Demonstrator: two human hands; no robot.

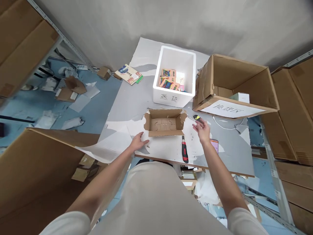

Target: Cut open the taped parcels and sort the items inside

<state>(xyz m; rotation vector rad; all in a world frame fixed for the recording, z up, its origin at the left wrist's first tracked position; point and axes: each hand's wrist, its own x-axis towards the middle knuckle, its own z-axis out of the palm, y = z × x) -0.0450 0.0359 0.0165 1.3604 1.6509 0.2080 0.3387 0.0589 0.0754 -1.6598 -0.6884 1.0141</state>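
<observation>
A small open cardboard box (164,122) sits on the grey table (132,98) in front of me, flaps up, with nothing inside. My left hand (138,142) rests on the table just left of the box's near corner, fingers spread. My right hand (201,129) hovers open to the right of the box, holding nothing, close to a yellow-and-black object (197,117). A red-and-black utility knife (184,150) lies between my hands near the table's front edge. A phone (214,144) lies partly hidden under my right wrist.
A white foam box (175,75) with several colourful packs stands behind the small box. A large open carton (234,85) with a paper label lies on its side at right. Books (129,74) lie at the table's far left. Big cartons and shelving flank both sides; scraps litter the blue floor.
</observation>
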